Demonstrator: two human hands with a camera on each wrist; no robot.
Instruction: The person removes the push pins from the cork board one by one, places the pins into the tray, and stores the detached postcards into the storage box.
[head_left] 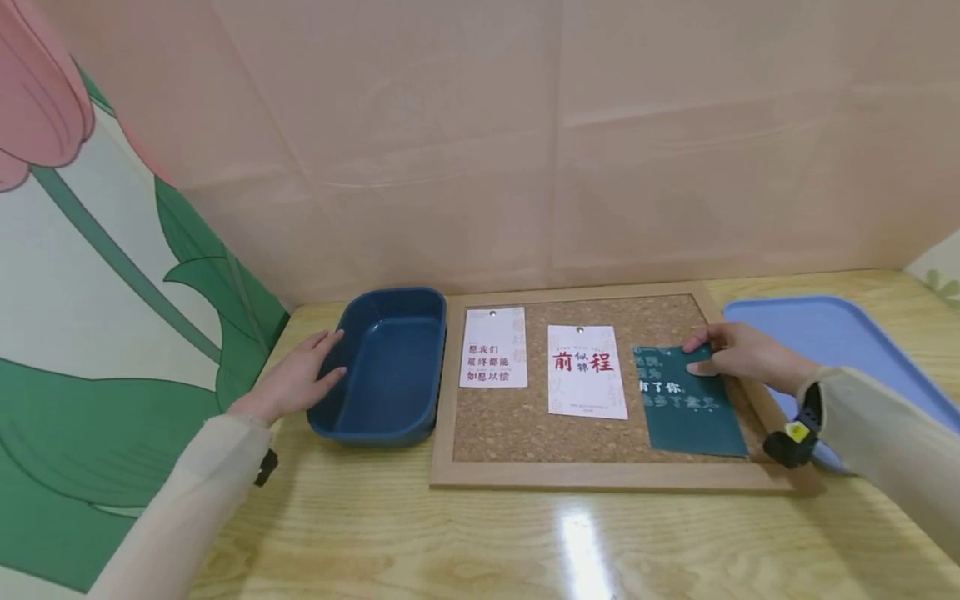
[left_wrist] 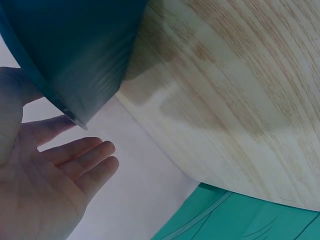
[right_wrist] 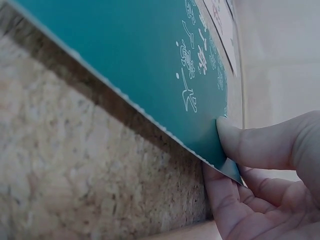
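My right hand (head_left: 742, 354) pinches the upper right corner of a dark green card (head_left: 693, 425) with white lettering. In the right wrist view the thumb (right_wrist: 255, 142) lies on the printed face and fingers are behind it; the card's edge stands off the cork. The card is over the right part of a wood-framed cork board (head_left: 510, 433). My left hand (head_left: 292, 379) is at the left rim of a dark blue basin (head_left: 393, 375), its fingers loosely extended; the left wrist view shows the basin's corner (left_wrist: 80, 75) between thumb and fingers.
Two white cards with red lettering, a left one (head_left: 491, 337) and a middle one (head_left: 585, 392), hang on the board, each with a pin at its top. A light blue tray (head_left: 817, 333) lies right of the board, partly behind my right arm. A pink-beige wall (head_left: 480, 167) rises behind the table.
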